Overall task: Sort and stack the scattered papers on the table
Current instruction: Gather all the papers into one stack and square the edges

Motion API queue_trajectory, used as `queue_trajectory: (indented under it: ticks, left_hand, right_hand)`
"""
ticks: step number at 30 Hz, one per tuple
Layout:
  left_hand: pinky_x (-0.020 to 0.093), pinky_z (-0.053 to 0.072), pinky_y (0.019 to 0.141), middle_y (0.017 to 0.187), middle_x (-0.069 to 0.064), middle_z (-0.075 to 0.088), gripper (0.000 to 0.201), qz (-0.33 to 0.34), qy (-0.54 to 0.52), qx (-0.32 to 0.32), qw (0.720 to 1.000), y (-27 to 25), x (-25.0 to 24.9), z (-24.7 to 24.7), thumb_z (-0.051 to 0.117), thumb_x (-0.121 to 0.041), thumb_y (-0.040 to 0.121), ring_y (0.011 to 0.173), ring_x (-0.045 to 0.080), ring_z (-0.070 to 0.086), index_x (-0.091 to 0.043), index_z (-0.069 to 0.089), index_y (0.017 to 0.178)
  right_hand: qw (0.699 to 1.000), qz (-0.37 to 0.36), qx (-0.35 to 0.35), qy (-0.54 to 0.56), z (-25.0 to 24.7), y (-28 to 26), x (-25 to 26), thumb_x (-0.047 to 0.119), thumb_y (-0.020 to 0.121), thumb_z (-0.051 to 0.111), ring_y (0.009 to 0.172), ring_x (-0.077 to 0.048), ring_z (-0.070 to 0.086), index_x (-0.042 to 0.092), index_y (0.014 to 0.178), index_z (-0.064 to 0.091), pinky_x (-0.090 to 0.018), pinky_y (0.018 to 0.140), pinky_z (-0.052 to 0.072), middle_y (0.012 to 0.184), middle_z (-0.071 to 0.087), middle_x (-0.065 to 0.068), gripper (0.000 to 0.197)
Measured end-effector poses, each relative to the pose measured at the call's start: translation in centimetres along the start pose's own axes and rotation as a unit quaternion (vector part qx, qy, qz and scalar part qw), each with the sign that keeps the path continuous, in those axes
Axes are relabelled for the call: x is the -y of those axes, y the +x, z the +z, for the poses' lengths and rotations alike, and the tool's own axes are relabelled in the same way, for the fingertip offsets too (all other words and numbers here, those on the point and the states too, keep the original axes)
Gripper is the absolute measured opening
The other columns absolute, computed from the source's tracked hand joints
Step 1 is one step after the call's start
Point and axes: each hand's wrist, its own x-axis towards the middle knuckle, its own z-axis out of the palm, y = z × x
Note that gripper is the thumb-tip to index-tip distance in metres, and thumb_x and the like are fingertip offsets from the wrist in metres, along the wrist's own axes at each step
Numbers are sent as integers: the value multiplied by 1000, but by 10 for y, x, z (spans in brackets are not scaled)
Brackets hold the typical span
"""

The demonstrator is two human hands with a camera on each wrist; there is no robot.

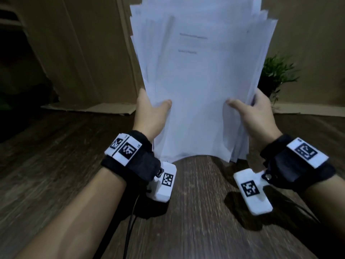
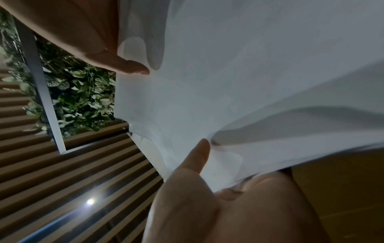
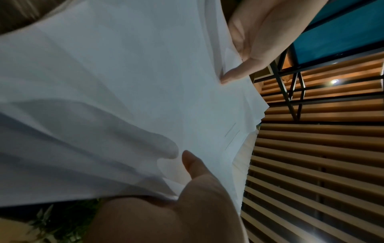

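A thick stack of white papers (image 1: 197, 81) stands upright on the dark wooden table (image 1: 196, 212), its lower edge close to or on the wood. My left hand (image 1: 151, 113) grips the stack's left edge, thumb on the front sheet and fingers hidden behind. My right hand (image 1: 250, 113) grips the right edge the same way. The sheets are unevenly aligned, with offset edges showing at the top and right side. The left wrist view shows the papers (image 2: 239, 85) pinched by my left hand (image 2: 199, 166). In the right wrist view the papers (image 3: 124, 85) are pinched by my right hand (image 3: 193, 166).
A small green potted plant (image 1: 276, 75) stands at the back right of the table. Brown cardboard panels (image 1: 84, 58) lean along the back, with a flat piece (image 1: 93, 108) lying at their foot. No other loose sheet shows on the wood.
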Motion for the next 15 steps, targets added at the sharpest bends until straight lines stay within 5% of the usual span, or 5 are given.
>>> queue_trajectory:
  ticks: [5, 11, 15]
  left_hand:
    - [25, 50, 86, 114, -5, 58, 38, -35, 0, 20, 999, 3, -4, 2, 68, -12, 88, 102, 6, 59, -18, 43, 115]
    - [43, 53, 96, 118, 1, 68, 61, -76, -31, 35, 996, 18, -17, 2, 79, -28, 69, 107, 18, 67, -14, 55, 123]
    - [40, 55, 94, 112, 4, 72, 39, -59, -52, 53, 995, 32, -26, 3, 78, -13, 81, 101, 17, 70, -10, 64, 117]
  right_hand:
    - [1000, 1, 7, -17, 0, 1, -2, 2, 94, 62, 100, -2, 64, 12, 130, 53, -16, 77, 55, 120, 65, 1, 39]
    - [1000, 12, 8, 24, -2, 3, 0, -8, 95, 55, 116, -15, 63, 15, 135, 54, -32, 94, 53, 125, 66, 3, 46]
    - [999, 21, 9, 37, -6, 15, 11, -1, 91, 65, 108, -17, 68, 13, 127, 59, -34, 89, 56, 116, 70, 2, 39]
